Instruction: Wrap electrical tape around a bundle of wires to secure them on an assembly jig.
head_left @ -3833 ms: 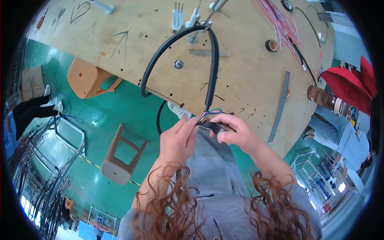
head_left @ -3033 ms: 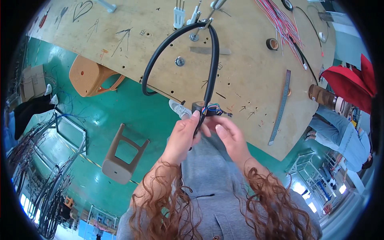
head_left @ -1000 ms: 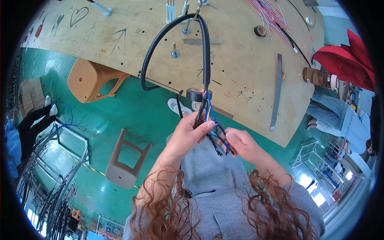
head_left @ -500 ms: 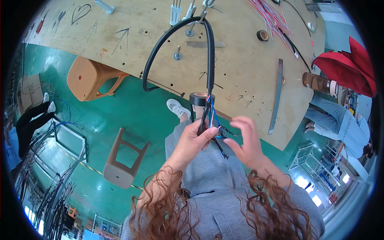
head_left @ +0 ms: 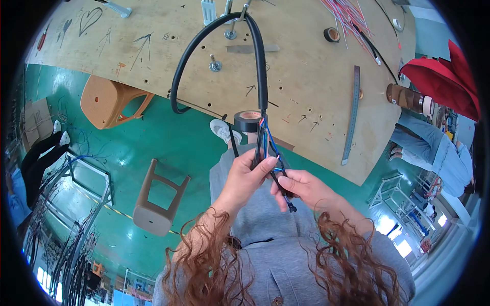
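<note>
Where the black cable (head_left: 262, 76) ends just beyond them, the left hand (head_left: 246, 176) and right hand (head_left: 308, 188) pinch its coloured wires (head_left: 269, 135).

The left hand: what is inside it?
Inside the left hand are thin wires, black and coloured, coming from the black cable above. The gripped stretch is covered; how the wires lie there cannot be seen.

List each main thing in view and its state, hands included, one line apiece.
Left hand: closed on wires
Right hand: closed on wires lower down
Wires: exposed
Black cable: bent into a loop
Nearer tape roll: beside wires
Bottle: capped
Long ruler: flat on table
Brown stool: upright
Orange stool: upright
</note>
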Available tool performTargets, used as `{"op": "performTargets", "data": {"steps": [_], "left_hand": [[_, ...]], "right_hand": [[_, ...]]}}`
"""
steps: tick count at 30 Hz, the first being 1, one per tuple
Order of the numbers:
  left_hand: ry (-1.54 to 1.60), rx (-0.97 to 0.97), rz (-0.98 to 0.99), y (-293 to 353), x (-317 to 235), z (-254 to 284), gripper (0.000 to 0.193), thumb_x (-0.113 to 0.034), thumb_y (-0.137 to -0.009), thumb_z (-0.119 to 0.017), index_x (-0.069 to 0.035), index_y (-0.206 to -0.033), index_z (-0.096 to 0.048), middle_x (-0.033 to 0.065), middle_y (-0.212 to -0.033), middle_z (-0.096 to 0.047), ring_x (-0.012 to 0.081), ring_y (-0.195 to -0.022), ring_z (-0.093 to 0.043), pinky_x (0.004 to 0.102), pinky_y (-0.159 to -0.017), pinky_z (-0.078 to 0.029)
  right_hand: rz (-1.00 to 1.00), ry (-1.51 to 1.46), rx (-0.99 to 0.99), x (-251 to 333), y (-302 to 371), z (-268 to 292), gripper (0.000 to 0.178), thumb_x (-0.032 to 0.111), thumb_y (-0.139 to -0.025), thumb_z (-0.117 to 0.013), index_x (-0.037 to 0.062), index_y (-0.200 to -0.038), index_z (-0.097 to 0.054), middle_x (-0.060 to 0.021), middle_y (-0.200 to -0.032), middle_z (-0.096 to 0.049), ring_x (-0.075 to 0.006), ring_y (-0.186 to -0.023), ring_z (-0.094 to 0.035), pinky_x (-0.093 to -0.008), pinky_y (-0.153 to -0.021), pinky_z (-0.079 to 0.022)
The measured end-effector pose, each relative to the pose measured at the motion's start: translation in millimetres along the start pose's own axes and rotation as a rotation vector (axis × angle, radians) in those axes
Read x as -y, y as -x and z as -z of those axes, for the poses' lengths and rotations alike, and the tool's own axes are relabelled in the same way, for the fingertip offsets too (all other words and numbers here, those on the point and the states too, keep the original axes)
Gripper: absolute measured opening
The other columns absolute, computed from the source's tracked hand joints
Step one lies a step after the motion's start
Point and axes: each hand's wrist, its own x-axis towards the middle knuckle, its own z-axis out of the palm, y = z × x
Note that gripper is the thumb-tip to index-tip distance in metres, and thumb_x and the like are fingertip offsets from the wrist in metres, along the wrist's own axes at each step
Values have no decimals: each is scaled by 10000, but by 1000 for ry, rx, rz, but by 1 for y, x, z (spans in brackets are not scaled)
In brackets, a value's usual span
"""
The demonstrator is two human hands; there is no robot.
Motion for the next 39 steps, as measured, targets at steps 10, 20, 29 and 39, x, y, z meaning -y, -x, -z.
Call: {"op": "performTargets", "data": {"steps": [10,20,29,39], "left_hand": [[-294,16,-111,-1,-6,18,153,-184,-889,-554,-33,-905,-578,-30,-733,-536,41,-675,-459,202,-596,-381],[-1017,-79,-506,-3,-49,43,155,-185,-842,-590,-60,-933,-579,73,-619,-532,202,-531,-514,304,-492,-407],[-1450,-38,-847,-19,-64,46,134,-194,-793,-618,-91,-804,-534,45,-613,-531,232,-543,-550,336,-453,-417],[-1452,-85,-608,-11,-59,24,125,-125,-805,-576,-38,-859,-504,97,-731,-531,275,-719,-552,382,-576,-445]], "right_hand": [[-41,-37,-109,17,7,-4,273,318,-945,-420,70,-841,-469,65,-599,-330,-19,-471,-257,-185,-411,-174],[73,293,-51,58,29,31,284,315,-951,-405,58,-873,-497,74,-589,-341,-25,-486,-281,-192,-432,-219],[167,888,-113,77,33,46,305,292,-940,-421,57,-792,-548,6,-597,-434,-80,-553,-412,-249,-513,-350],[9,823,49,76,22,61,333,303,-941,-407,57,-763,-543,16,-585,-423,-83,-570,-403,-256,-537,-357]]}}
